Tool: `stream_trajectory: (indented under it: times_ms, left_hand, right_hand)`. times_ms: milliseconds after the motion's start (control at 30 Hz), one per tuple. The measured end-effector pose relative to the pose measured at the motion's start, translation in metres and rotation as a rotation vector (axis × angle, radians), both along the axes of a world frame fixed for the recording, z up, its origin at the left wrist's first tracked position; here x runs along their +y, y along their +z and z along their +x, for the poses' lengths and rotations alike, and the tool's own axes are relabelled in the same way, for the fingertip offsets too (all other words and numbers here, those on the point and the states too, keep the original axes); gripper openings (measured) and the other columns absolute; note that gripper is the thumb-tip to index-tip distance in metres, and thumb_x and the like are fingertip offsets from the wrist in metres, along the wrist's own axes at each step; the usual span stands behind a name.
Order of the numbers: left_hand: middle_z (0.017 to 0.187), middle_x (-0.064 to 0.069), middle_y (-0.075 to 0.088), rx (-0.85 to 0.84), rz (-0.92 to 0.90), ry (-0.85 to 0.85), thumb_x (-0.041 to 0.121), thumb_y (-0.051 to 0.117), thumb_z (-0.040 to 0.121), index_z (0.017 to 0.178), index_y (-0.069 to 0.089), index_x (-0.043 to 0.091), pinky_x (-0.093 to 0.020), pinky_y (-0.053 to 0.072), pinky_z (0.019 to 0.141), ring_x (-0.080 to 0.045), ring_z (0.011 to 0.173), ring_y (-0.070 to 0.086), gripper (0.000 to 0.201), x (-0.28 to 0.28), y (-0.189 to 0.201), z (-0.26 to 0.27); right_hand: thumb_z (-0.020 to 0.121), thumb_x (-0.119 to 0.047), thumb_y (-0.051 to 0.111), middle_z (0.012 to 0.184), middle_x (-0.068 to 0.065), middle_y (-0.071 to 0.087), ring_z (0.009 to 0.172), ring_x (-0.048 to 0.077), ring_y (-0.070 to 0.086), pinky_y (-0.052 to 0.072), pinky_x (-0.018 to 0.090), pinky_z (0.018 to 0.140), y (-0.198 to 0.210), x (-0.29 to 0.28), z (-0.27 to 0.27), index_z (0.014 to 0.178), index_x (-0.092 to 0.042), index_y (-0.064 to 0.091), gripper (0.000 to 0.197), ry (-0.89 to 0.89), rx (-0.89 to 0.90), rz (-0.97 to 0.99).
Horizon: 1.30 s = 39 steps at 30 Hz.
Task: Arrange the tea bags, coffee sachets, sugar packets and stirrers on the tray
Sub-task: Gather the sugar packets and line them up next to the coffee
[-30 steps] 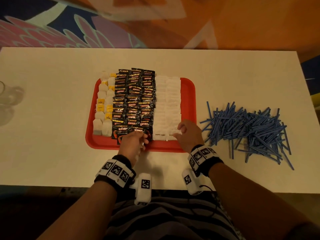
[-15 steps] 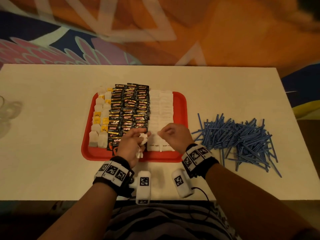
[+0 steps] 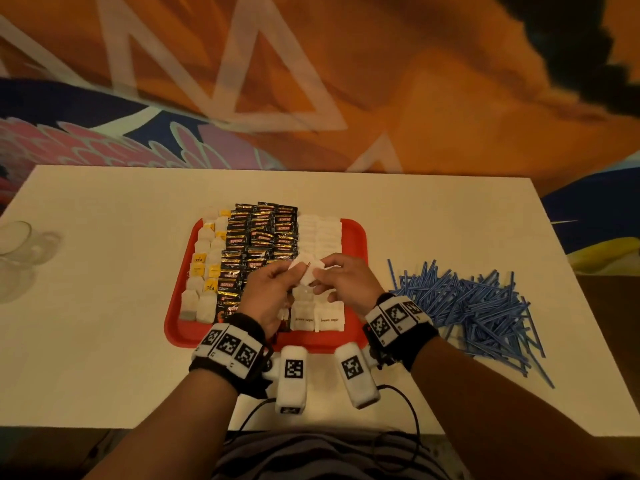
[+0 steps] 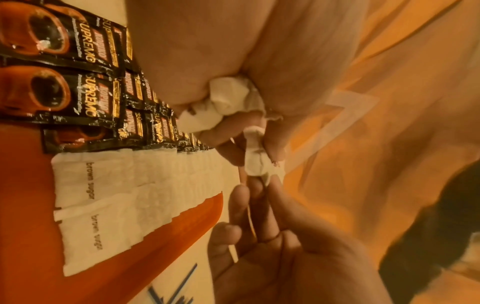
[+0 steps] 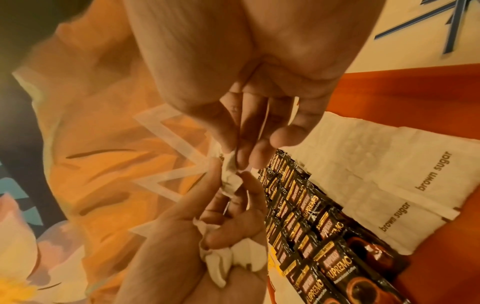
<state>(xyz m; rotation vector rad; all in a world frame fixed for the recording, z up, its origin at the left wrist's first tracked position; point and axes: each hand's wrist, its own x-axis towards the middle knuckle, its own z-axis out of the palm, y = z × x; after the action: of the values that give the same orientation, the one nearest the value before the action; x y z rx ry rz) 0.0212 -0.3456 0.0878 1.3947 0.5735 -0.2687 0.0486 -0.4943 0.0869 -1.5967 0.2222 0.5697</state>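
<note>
Both hands raised over the near half of the red tray, nearly touching each other. Left hand has its fingers curled round a small bunch of white sugar packets against the palm, and its thumb and forefinger also pinch one more packet held up between the two hands. Right hand pinches the other end of that same packet with thumb and fingertips; its remaining fingers are loosely bent and hold nothing else. Tray as landmark: inside it, three blocks side by side. Far left column is tea bags, white with yellow tags. The middle is black coffee sachets in overlapping rows. Right of those are two columns of white sugar packets, the nearest ones printed "brown sugar" and lying flat just under the hands. The strip of the tray right of the sugar is bare red. Tray sits on a white counter, roughly centred. Right of the tray, on the counter and apart from it, is a loose heap of blue stirrers, none on the tray. Far left of the tray, at the counter edge, is clear glassware, partly out of view.
</note>
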Motion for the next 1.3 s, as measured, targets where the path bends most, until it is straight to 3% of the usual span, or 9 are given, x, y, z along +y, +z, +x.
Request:
stream_trajectory:
  times_ms: [133,200,333,433,700,900,1033,1133,1300]
  left_hand:
    - [0.060,0.008,0.059,-0.042,0.046,0.074,0.015,0.069,0.092,0.098,0.070,0.012,-0.019,0.040,0.044,-0.003,0.048,0.050,0.006,-0.003,0.004,0.003]
    - [0.059,0.009,0.057,-0.083,0.105,0.018,0.015,0.071,0.091,0.097,0.069,0.014,-0.020,0.039,0.045,-0.003,0.048,0.048,0.007,-0.004,0.005,0.002]
    - [0.068,0.005,0.064,-0.068,0.061,0.011,0.017,0.070,0.092,0.102,0.070,0.008,-0.018,0.041,0.043,0.000,0.047,0.054,0.013,-0.004,0.007,-0.002]
    - [0.059,0.007,0.059,-0.020,0.002,0.007,0.020,0.069,0.092,0.095,0.073,0.006,-0.019,0.037,0.043,-0.007,0.047,0.046,0.015,-0.004,0.004,-0.006]
    - [0.055,0.010,0.062,-0.062,-0.015,0.036,0.006,0.067,0.092,0.103,0.068,0.003,-0.015,0.040,0.041,0.002,0.045,0.053,0.012,-0.007,0.005,-0.011]
    - [0.063,0.007,0.060,0.005,-0.020,0.111,0.021,0.067,0.094,0.095,0.073,0.013,-0.021,0.036,0.043,-0.005,0.046,0.045,0.009,-0.008,-0.002,-0.013]
    - [0.057,0.012,0.063,-0.013,-0.017,0.158,0.020,0.065,0.096,0.095,0.072,0.015,-0.018,0.038,0.040,0.001,0.043,0.051,0.009,-0.010,-0.001,-0.016]
    - [0.060,0.014,0.067,0.002,-0.005,0.179,0.021,0.066,0.095,0.094,0.073,0.017,-0.019,0.038,0.041,0.000,0.046,0.054,0.008,-0.007,-0.004,-0.019]
    - [0.080,0.000,0.074,0.090,-0.016,0.212,0.021,0.065,0.096,0.096,0.075,0.018,-0.022,0.037,0.042,-0.010,0.059,0.057,0.010,0.010,-0.014,-0.026]
  right_hand:
    - [0.089,-0.011,0.069,0.085,0.005,0.070,0.079,0.017,0.065,0.047,0.026,0.058,-0.003,-0.001,-0.002,0.090,-0.016,0.057,0.013,0.072,0.012,0.014]
    - [0.084,-0.016,0.076,0.089,0.005,0.066,0.083,0.016,0.063,0.048,0.025,0.057,-0.002,-0.001,-0.002,0.097,-0.012,0.061,0.020,0.046,0.035,0.068]
    - [0.081,-0.010,0.077,0.078,0.001,0.068,0.073,0.014,0.061,0.047,0.025,0.056,-0.002,-0.004,0.001,0.093,-0.014,0.067,0.016,-0.023,0.014,0.135]
    - [0.082,-0.010,0.076,0.070,-0.001,0.067,0.066,0.014,0.059,0.046,0.025,0.053,-0.004,-0.006,0.002,0.086,-0.015,0.066,0.012,-0.048,0.025,0.141]
    - [0.093,-0.026,0.064,0.078,0.005,0.067,0.065,0.016,0.060,0.043,0.026,0.053,-0.008,-0.008,-0.003,0.080,-0.013,0.066,0.018,-0.135,0.091,0.208]
    - [0.081,-0.014,0.079,0.066,-0.002,0.069,0.070,0.015,0.067,0.044,0.021,0.051,-0.012,-0.013,-0.009,0.069,-0.016,0.064,0.018,0.072,0.034,0.058]
    - [0.081,-0.013,0.079,0.069,0.001,0.070,0.069,0.014,0.069,0.043,0.020,0.048,-0.016,-0.011,-0.012,0.073,-0.008,0.062,0.019,0.064,0.026,0.021]
    - [0.082,-0.016,0.078,0.079,0.009,0.073,0.069,0.012,0.070,0.045,0.020,0.050,-0.022,-0.008,-0.015,0.093,0.009,0.066,0.030,0.082,0.019,-0.044]
    - [0.084,-0.017,0.075,0.085,0.009,0.075,0.072,0.014,0.072,0.049,0.024,0.055,-0.036,0.001,-0.022,0.095,-0.007,0.067,0.016,0.135,0.034,-0.165]
